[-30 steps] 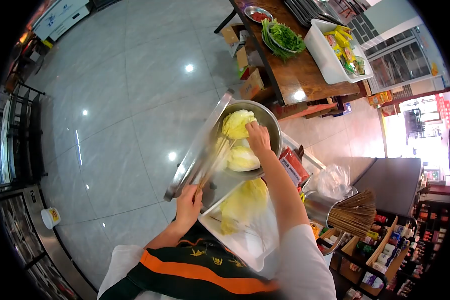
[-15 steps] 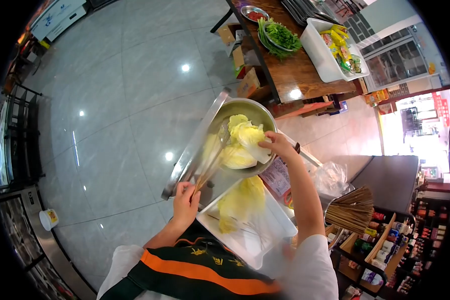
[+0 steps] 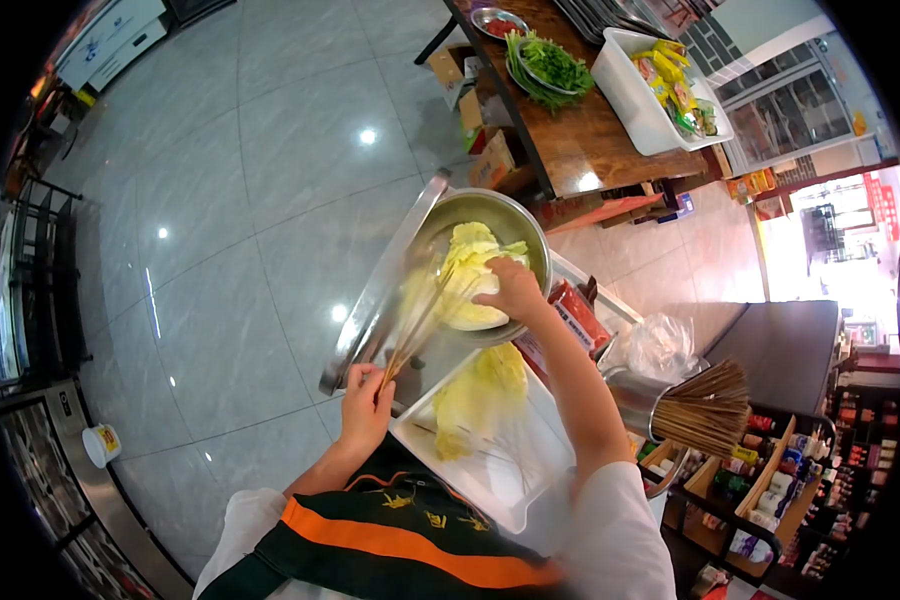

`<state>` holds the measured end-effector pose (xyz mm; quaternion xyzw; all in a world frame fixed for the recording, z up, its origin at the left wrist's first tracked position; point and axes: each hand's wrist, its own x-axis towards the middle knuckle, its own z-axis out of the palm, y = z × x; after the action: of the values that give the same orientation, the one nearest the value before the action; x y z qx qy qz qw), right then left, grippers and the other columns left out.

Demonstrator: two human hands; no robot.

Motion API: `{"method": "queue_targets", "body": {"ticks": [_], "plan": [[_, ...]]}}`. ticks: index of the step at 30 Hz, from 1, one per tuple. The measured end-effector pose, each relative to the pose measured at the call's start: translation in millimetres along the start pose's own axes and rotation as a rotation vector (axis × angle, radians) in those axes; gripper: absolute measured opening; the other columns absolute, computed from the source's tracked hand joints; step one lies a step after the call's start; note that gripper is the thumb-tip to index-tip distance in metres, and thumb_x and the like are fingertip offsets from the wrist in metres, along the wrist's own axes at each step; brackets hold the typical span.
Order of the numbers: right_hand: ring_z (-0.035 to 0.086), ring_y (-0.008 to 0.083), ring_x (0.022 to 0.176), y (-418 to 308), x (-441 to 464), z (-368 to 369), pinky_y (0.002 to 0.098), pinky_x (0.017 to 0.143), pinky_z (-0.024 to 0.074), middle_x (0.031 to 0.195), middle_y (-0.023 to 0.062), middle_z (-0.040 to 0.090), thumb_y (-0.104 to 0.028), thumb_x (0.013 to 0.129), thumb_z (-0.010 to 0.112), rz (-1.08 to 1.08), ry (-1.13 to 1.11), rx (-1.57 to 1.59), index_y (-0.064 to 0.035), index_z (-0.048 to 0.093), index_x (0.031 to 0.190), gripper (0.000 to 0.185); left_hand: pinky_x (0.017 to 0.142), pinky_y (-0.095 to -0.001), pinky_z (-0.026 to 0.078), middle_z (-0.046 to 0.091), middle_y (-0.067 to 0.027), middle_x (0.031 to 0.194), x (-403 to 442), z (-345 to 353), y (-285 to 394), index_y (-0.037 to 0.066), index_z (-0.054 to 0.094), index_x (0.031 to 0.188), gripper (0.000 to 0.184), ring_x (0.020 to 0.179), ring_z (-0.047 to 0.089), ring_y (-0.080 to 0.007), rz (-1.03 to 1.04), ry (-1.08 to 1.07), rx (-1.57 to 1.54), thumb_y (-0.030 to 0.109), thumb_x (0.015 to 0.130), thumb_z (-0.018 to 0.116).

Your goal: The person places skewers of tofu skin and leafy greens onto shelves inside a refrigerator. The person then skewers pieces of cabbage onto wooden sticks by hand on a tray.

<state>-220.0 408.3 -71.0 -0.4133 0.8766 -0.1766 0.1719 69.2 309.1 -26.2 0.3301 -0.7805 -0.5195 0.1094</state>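
Note:
My left hand (image 3: 366,410) is closed around a small bunch of thin wooden skewers (image 3: 402,350), whose far ends slant up toward the bowl. Inside the round metal bowl (image 3: 536,232) lie pale yellow-green cabbage leaves (image 3: 470,245). Over the bowl's right side reaches my right hand (image 3: 515,288), its thumb and fingers bent around a cabbage leaf in the pile. Below the bowl, a white plastic tray (image 3: 545,470) holds more cabbage leaves (image 3: 480,395), partly blurred, along with some thin skewers.
A metal container (image 3: 630,400) packed with skewers stands at the right, beside a clear plastic bag (image 3: 660,345) and a red package (image 3: 578,318). On the wooden table (image 3: 610,165) are a white bin (image 3: 635,110) of yellow packets and a bowl of greens (image 3: 555,72).
My right hand has moved left and inward from the edge of the leaves onto the pile. The red package now shows beside the bowl. My left hand stays almost in place with the skewers.

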Motion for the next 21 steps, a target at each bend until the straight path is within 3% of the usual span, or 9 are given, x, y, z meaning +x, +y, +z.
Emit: {"method": "queue_targets", "body": {"ticks": [2, 7, 9, 10, 12, 13, 15, 19, 21], "plan": [[0.052, 0.0285, 0.095, -18, 3, -8, 0.0382, 0.084, 0.0395, 0.100, 0.0087, 0.057, -0.032, 0.061, 0.070, 0.033, -0.302, -0.164, -0.0121, 0.055, 0.099, 0.046, 0.054, -0.0288, 0.040, 0.044, -0.0079, 0.092, -1, -1, 2, 0.004, 0.057, 0.094, 0.015, 0.059, 0.048, -0.0183, 0.014, 0.003, -0.001, 0.009, 0.080, 0.053], [0.056, 0.0257, 0.087, 1, 18, -26, 0.0332, 0.075, 0.0439, 0.092, 0.0089, 0.059, -0.027, 0.060, 0.070, -0.039, -0.351, -0.009, -0.0125, 0.058, 0.093, 0.039, 0.054, -0.0287, 0.040, 0.045, -0.0082, 0.091, -2, -4, 1, 0.005, 0.057, 0.095, 0.016, 0.059, 0.048, -0.0183, -0.003, 0.005, -0.002, 0.009, 0.080, 0.054], [0.057, 0.0193, 0.083, -8, 22, -58, 0.0286, 0.071, 0.0449, 0.090, 0.0078, 0.059, -0.024, 0.063, 0.069, 0.084, -0.597, 0.197, -0.0097, 0.059, 0.091, 0.032, 0.055, -0.0286, 0.040, 0.045, -0.0084, 0.091, -3, -3, -2, 0.004, 0.057, 0.095, 0.016, 0.059, 0.048, -0.0183, 0.005, 0.011, -0.008, 0.009, 0.080, 0.054], [0.057, 0.0193, 0.083, -4, 20, -63, 0.0286, 0.071, 0.0449, 0.090, 0.0078, 0.059, -0.024, 0.063, 0.069, 0.086, -0.598, 0.194, -0.0097, 0.059, 0.091, 0.032, 0.054, -0.0286, 0.040, 0.045, -0.0089, 0.091, -3, -2, -4, 0.004, 0.057, 0.094, 0.016, 0.059, 0.048, -0.0185, 0.015, 0.025, -0.019, 0.009, 0.080, 0.054], [0.056, 0.0134, 0.080, 0, 17, -70, 0.0241, 0.069, 0.0453, 0.091, 0.0055, 0.059, -0.019, 0.070, 0.066, 0.168, -0.648, 0.601, -0.0063, 0.056, 0.096, 0.031, 0.054, -0.0286, 0.040, 0.046, -0.0093, 0.091, -3, -2, -6, 0.004, 0.057, 0.094, 0.015, 0.059, 0.048, -0.0186, 0.025, 0.042, -0.033, 0.009, 0.080, 0.054], [0.056, 0.0134, 0.080, 1, 14, -66, 0.0241, 0.069, 0.0453, 0.091, 0.0055, 0.059, -0.019, 0.070, 0.066, 0.168, -0.650, 0.597, -0.0063, 0.056, 0.096, 0.031, 0.054, -0.0288, 0.040, 0.046, -0.0097, 0.091, -3, -2, -4, 0.003, 0.056, 0.092, 0.014, 0.059, 0.048, -0.0189, 0.020, 0.038, -0.033, 0.009, 0.080, 0.055], [0.056, 0.0118, 0.082, 2, -1, -55, 0.0243, 0.070, 0.0461, 0.094, 0.0039, 0.058, -0.015, 0.075, 0.063, 0.481, -0.408, 1.211, -0.0027, 0.052, 0.101, 0.031, 0.054, -0.0290, 0.040, 0.046, -0.0101, 0.092, -3, -3, 1, 0.003, 0.056, 0.091, 0.014, 0.059, 0.049, -0.0193, 0.017, 0.038, -0.038, 0.010, 0.080, 0.055], [0.056, 0.0129, 0.085, -13, -24, -42, 0.0276, 0.073, 0.0466, 0.097, 0.0027, 0.057, -0.013, 0.077, 0.062, 0.497, -0.393, 1.575, -0.0028, 0.050, 0.106, 0.032, 0.053, -0.0297, 0.040, 0.045, -0.0104, 0.089, -5, 0, 6, 0.002, 0.056, 0.088, 0.012, 0.058, 0.048, -0.0203, 0.038, 0.032, -0.005, 0.010, 0.079, 0.055], [0.055, 0.0137, 0.088, -10, -31, -24, 0.0298, 0.078, 0.0458, 0.098, 0.0027, 0.057, -0.011, 0.078, 0.060, 0.555, -0.190, 1.705, -0.0033, 0.050, 0.105, 0.030, 0.053, -0.0301, 0.039, 0.045, -0.0101, 0.087, -5, 1, 6, 0.002, 0.056, 0.087, 0.011, 0.058, 0.048, -0.0205, 0.037, 0.033, 0.001, 0.011, 0.079, 0.055]]}}
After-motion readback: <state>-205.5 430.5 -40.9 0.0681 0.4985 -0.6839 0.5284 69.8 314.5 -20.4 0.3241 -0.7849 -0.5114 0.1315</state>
